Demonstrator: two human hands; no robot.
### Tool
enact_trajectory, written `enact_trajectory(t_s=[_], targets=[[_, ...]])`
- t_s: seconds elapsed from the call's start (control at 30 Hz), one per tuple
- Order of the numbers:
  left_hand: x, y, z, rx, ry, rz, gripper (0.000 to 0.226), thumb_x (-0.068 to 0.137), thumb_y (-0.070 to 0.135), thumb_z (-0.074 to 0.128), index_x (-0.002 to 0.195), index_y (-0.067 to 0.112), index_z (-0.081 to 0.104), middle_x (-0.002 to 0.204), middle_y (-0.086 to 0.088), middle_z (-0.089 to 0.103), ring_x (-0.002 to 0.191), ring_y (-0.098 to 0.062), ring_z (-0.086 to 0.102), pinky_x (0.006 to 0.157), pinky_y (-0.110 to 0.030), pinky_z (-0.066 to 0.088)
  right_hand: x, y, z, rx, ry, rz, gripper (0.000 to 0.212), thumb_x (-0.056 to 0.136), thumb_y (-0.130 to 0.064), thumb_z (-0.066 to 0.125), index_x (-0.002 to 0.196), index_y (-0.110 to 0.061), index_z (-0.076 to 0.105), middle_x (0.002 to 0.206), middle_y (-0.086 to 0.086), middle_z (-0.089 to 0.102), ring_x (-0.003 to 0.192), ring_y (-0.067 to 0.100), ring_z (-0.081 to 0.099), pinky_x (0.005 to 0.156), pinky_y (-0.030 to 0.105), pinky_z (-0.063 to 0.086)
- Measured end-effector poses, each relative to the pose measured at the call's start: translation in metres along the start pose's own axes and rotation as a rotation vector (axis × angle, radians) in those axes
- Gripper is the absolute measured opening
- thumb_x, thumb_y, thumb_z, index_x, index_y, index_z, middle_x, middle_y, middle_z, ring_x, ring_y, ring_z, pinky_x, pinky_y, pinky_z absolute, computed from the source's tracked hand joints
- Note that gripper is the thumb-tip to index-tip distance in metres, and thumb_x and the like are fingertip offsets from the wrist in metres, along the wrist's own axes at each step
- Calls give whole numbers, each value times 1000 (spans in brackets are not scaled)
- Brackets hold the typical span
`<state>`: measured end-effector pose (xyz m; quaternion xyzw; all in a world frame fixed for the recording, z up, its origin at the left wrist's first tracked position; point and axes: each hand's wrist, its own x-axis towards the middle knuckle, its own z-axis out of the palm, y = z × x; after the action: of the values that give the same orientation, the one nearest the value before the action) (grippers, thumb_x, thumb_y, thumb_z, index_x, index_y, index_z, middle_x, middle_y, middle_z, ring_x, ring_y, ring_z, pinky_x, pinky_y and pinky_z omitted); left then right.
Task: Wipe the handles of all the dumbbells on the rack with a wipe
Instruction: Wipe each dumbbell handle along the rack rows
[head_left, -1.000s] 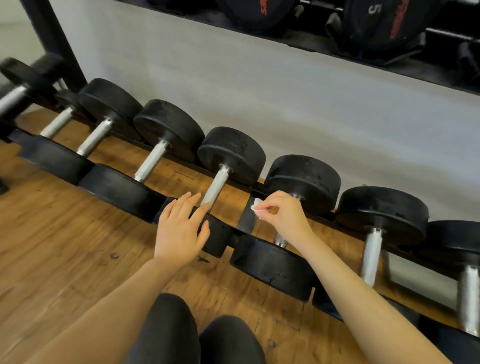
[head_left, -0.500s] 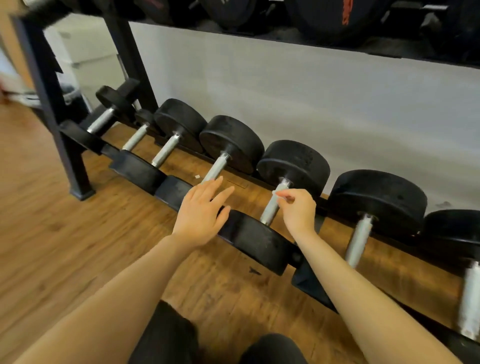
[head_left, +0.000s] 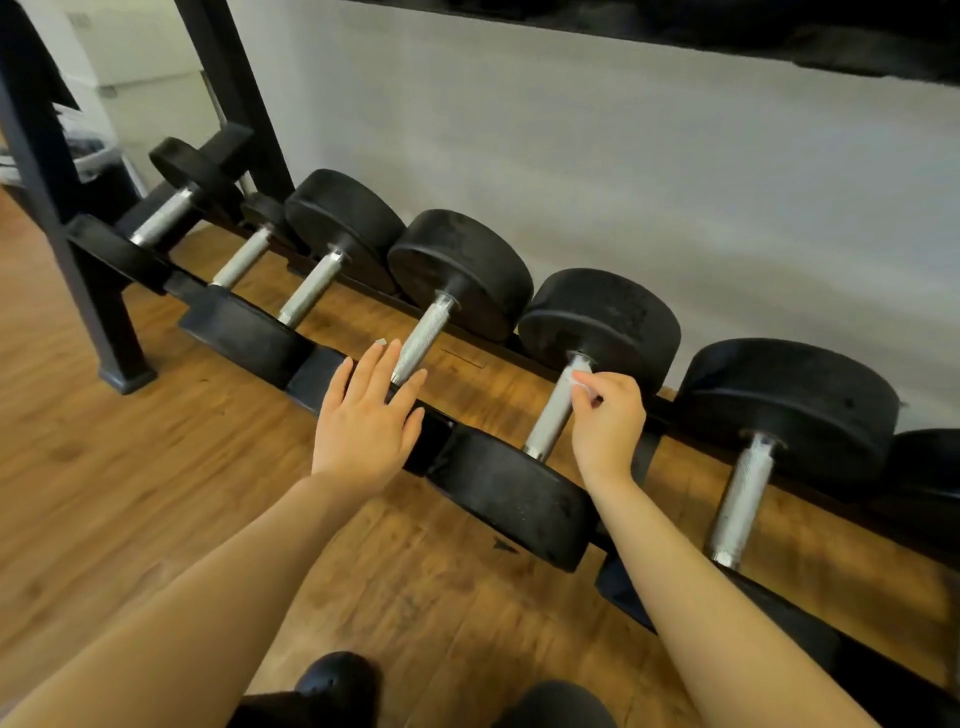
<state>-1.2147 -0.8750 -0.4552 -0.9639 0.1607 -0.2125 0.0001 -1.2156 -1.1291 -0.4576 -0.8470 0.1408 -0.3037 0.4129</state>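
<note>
Several black dumbbells with knurled silver handles lie side by side on the low black rack (head_left: 244, 332). My right hand (head_left: 605, 423) pinches a small white wipe (head_left: 579, 380) against the upper end of the silver handle (head_left: 553, 415) of the middle dumbbell. My left hand (head_left: 366, 415) rests flat with straight fingers on the near black head of the neighbouring dumbbell, just below its handle (head_left: 423, 335). To the right lies another dumbbell with its handle (head_left: 740, 499) bare.
The rack's black upright post (head_left: 67, 234) stands on the wooden floor at the left. A grey wall (head_left: 623, 182) runs behind the rack. An upper shelf with dark weights crosses the top edge. My dark-clad knees (head_left: 337, 686) show at the bottom.
The view has swung to the left and closer. My right hand with the wipe has settled on the middle dumbbell's handle near its far head. My left hand stays flat on the neighbouring dumbbell's head.
</note>
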Motion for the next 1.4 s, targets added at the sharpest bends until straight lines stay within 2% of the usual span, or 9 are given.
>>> enact_trajectory(t_s=[0.17,0.4,0.53,0.63,0.83,0.97,1.07,1.23,1.4], targets=[[0,-5,0,22,20,36,44,95,34,54,135,19,59,152,-13,41,143,-32,33,117,-49,23,-1,1,-4,-24,-55,-9,16,89,-8,64,102,-8,72,103,5,62,88,5,52,74,-2,33],[4,6,1,5,6,-56,41,97,35,50,133,19,61,152,-14,41,144,-32,31,119,-48,18,12,1,-8,51,12,14,19,91,-11,63,108,-7,71,104,6,69,99,15,61,88,19,42],[3,6,-3,12,9,-54,42,95,35,54,133,19,61,150,-14,44,143,-32,32,119,-48,17,4,4,-3,56,16,22,18,90,-12,63,106,-8,72,102,5,68,96,13,61,80,7,40],[5,8,-3,8,35,-68,42,97,35,50,133,16,61,144,-14,51,141,-32,36,119,-49,19,-5,8,-3,53,-24,38,16,88,-10,66,103,-10,73,99,5,68,90,9,59,75,6,39],[6,9,-1,-3,82,-89,50,99,39,33,130,13,62,136,-14,57,136,-33,42,118,-49,23,9,3,-2,74,25,32,17,89,-10,64,104,-8,72,102,5,69,94,7,57,79,2,35],[7,10,-1,-7,94,-85,51,98,38,33,128,11,64,134,-14,58,134,-33,44,117,-48,23,7,-2,3,75,59,88,15,91,-11,63,103,-9,72,98,3,67,91,9,58,74,-1,35],[7,10,-1,-10,109,-86,49,98,37,34,128,11,63,134,-14,59,134,-33,44,117,-48,23,-2,2,1,40,-7,61,14,90,-9,64,100,-9,73,96,3,66,86,5,55,72,-3,35],[7,11,-1,-24,110,-90,48,98,36,35,128,11,64,133,-15,59,134,-34,44,117,-48,23,8,-2,0,-95,-40,-84,15,91,-14,63,102,-12,73,101,2,65,88,4,54,73,2,36],[5,7,-1,-28,70,-53,48,97,36,35,125,13,66,135,-13,58,135,-34,42,118,-48,20,17,-2,1,-329,-104,-253,23,94,-19,58,110,-10,71,105,5,65,97,18,56,77,25,48]])
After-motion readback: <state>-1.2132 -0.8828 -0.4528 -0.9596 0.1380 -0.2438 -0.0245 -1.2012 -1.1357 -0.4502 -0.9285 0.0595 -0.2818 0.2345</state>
